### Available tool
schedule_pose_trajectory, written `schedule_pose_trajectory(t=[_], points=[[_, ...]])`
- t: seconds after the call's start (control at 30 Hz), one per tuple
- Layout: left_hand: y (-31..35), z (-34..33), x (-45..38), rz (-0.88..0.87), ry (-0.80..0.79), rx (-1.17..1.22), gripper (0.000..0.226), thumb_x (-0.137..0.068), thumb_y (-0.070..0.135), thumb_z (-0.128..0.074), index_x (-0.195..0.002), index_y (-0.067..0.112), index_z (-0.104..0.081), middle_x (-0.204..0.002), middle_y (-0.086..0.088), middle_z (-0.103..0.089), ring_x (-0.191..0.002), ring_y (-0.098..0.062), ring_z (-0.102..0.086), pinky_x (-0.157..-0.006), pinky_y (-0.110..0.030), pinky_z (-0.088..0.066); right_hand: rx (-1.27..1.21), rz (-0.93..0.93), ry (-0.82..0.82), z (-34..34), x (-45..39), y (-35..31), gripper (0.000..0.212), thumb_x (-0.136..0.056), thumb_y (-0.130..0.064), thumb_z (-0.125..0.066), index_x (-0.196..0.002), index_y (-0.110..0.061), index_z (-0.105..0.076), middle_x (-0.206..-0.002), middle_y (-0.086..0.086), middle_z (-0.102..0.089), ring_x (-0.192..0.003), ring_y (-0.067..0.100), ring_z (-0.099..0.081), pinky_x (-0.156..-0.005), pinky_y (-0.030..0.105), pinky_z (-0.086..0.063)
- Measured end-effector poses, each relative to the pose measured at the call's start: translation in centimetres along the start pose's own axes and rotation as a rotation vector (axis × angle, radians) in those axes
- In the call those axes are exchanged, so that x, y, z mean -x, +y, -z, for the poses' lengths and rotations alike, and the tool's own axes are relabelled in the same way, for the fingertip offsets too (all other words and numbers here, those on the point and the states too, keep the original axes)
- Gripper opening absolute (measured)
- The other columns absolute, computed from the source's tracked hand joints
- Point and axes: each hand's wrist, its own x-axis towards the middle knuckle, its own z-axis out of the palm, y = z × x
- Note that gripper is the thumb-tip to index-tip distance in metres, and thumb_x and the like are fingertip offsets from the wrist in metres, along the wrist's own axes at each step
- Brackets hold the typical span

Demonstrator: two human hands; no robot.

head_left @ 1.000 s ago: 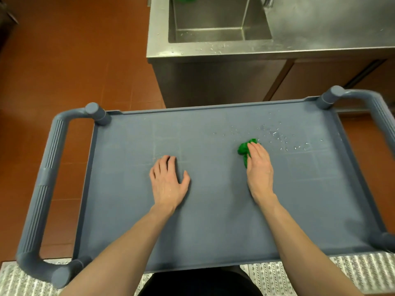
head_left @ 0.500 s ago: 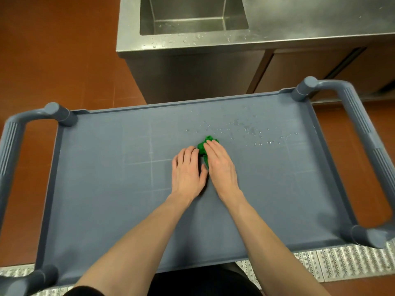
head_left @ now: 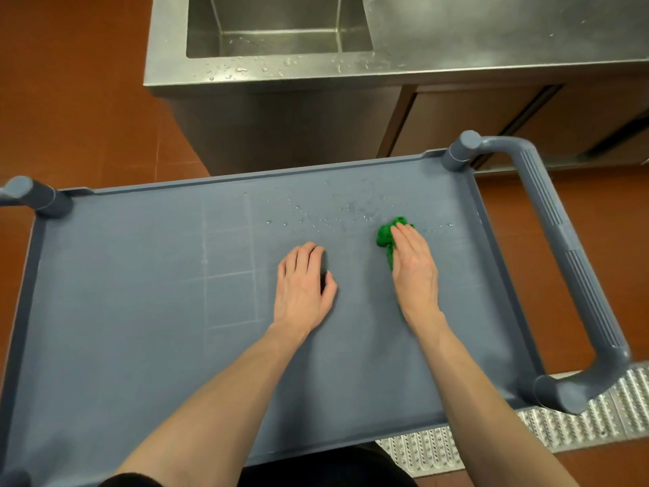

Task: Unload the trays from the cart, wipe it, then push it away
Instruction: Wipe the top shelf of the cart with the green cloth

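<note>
The grey-blue cart fills the view, and its flat top shelf carries no trays. A crumpled green cloth lies on the shelf right of centre, among water droplets. My right hand presses flat on the cloth, covering most of it. My left hand rests palm down on the bare shelf to the left, fingers slightly curled, holding nothing.
A steel counter with a sink basin stands just beyond the cart's far edge, wet at its rim. The cart's right handle arcs at the right. A perforated metal floor grate lies under the near right corner. Red tiled floor surrounds.
My right hand has slid the green cloth to the right, away from my left hand, which stayed flat on the shelf. The view has shifted so the cart sits further left.
</note>
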Motion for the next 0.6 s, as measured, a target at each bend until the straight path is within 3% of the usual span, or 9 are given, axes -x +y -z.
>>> schedule_pose_trajectory(t=[0.37, 0.6], points=[[0.3, -0.2, -0.2, 0.032, -0.018, -0.004, 0.04, -0.094, 0.022, -0.066, -0.132, 0.008, -0.061, -0.135, -0.008, -0.058, -0.126, -0.032, -0.053, -0.107, -0.042, -0.041, 0.027, -0.195, 0.103, 5.3, -3.2, 10.0, 0.036, -0.1, 0.004, -0.06, -0.136, 0.005, -0.063, -0.14, 0.022, -0.063, -0.134, 0.039, -0.056, -0.118, 0.044, -0.04], [0.0, -0.8, -0.2, 0.01, 0.013, -0.022, 0.042, -0.094, 0.027, -0.058, -0.131, 0.008, -0.06, -0.134, -0.007, -0.058, -0.124, -0.029, -0.052, -0.105, -0.041, -0.042, -0.108, -0.277, 0.189, 3.5, -3.3, 6.7, 0.035, -0.097, 0.001, -0.063, -0.131, -0.001, -0.067, -0.137, 0.017, -0.066, -0.131, 0.034, -0.059, -0.115, 0.038, -0.041]])
